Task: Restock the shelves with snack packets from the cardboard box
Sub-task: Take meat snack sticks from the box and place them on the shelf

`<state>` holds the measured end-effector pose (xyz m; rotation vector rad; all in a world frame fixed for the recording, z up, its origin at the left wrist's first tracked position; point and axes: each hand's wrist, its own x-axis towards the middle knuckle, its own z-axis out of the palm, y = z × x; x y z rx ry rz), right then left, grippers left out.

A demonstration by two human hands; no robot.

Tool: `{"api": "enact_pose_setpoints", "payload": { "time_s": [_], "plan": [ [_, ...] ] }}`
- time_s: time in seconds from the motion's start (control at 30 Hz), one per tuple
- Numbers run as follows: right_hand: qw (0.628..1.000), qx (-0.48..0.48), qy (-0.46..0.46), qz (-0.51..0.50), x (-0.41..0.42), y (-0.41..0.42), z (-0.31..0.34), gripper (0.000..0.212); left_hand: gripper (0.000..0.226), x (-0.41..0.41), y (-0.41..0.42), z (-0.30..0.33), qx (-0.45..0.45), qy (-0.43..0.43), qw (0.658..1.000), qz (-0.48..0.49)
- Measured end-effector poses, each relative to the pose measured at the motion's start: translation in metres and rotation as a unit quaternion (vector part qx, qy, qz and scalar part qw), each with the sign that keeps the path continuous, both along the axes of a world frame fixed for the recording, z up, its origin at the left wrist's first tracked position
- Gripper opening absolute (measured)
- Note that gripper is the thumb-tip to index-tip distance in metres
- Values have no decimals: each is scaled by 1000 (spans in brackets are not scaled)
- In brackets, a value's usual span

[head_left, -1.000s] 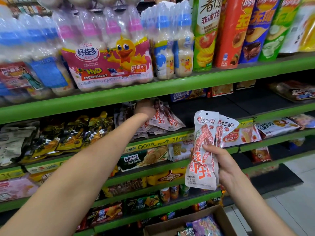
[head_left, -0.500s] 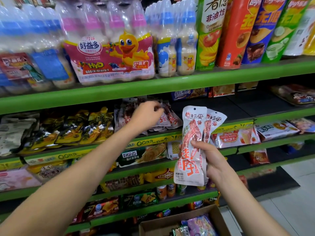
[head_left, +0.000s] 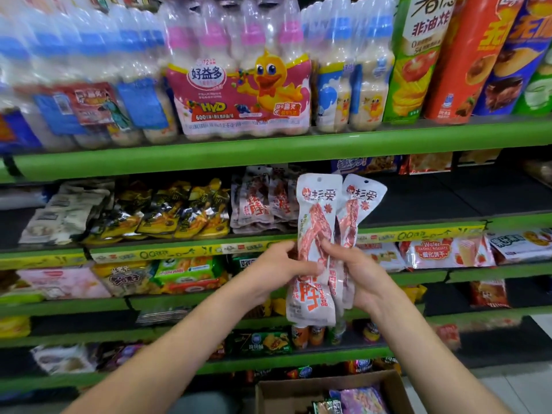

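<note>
Two long white snack packets with red print stand upright in front of the shelves. My right hand (head_left: pixel 355 279) grips both from the right, and the rear packet (head_left: pixel 360 204) fans out behind the front one. My left hand (head_left: pixel 276 271) pinches the front packet (head_left: pixel 316 222) at its left edge. A stack of matching white and red packets (head_left: pixel 258 201) lies on the second green shelf (head_left: pixel 185 249), just behind and to the left. At the bottom edge sits the open cardboard box (head_left: pixel 301 392), with purple and green packets (head_left: pixel 358 400) inside.
The top green shelf (head_left: pixel 268 147) carries bottle multipacks (head_left: pixel 239 94) and tall chip cans (head_left: pixel 460 58). Yellow and black snack bags (head_left: pixel 167 213) lie left of the white stack. To its right the second shelf shows a dark bare stretch (head_left: pixel 433 198). Lower shelves hold mixed packets.
My left hand has come off the stack on the second shelf and moved down and right to pinch the front packet. The right hand with the packets has shifted slightly.
</note>
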<state>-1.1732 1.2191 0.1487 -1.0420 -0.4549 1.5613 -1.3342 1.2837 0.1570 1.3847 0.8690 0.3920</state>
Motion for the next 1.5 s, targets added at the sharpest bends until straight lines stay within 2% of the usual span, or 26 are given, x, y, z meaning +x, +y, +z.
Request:
{"api": "enact_pose_setpoints", "payload": {
  "time_s": [0.13, 0.27, 0.33, 0.4, 0.53, 0.63, 0.73, 0.8, 0.93, 1.07, 1.27, 1.5],
  "plan": [
    [1000, -12, -20, 14, -5, 3, -1, 37, 36, -17, 5, 1, -22, -31, 998, 57],
    [999, -27, -30, 28, -12, 6, -3, 35, 41, -31, 11, 2, -44, -68, 993, 88],
    [999, -24, -29, 31, -13, 6, -4, 40, 39, -36, 13, 2, -55, -89, 989, 100],
    [999, -18, -26, 32, -13, 8, -4, 41, 27, -40, 16, 0, -70, -119, 984, 108],
    [999, -29, -25, 28, -7, 9, -4, 26, 8, -47, 18, -3, -92, -173, 975, 105],
    [999, -35, -16, 23, -6, 8, -3, 22, 14, -51, 18, -5, -95, -195, 970, 112],
    [999, -30, -13, 22, -8, 8, -3, 28, 22, -53, 17, -5, -105, -209, 966, 113],
    [999, -28, -10, 22, -10, 9, -2, 31, 20, -53, 16, -6, -105, -211, 965, 113],
    [999, -19, 8, 28, -12, 10, -4, 24, 25, -55, 16, -6, -105, -210, 966, 110],
    [1000, -22, 6, 15, -15, 13, -5, 35, 30, -57, 17, -6, -103, -207, 967, 108],
    [999, -12, 40, 9, -18, 16, -7, 36, 33, -61, 20, -9, -97, -180, 972, 117],
    [999, 5, 48, 22, -21, 15, -6, 34, 28, -62, 23, -9, -76, -168, 974, 128]
  ]
}}
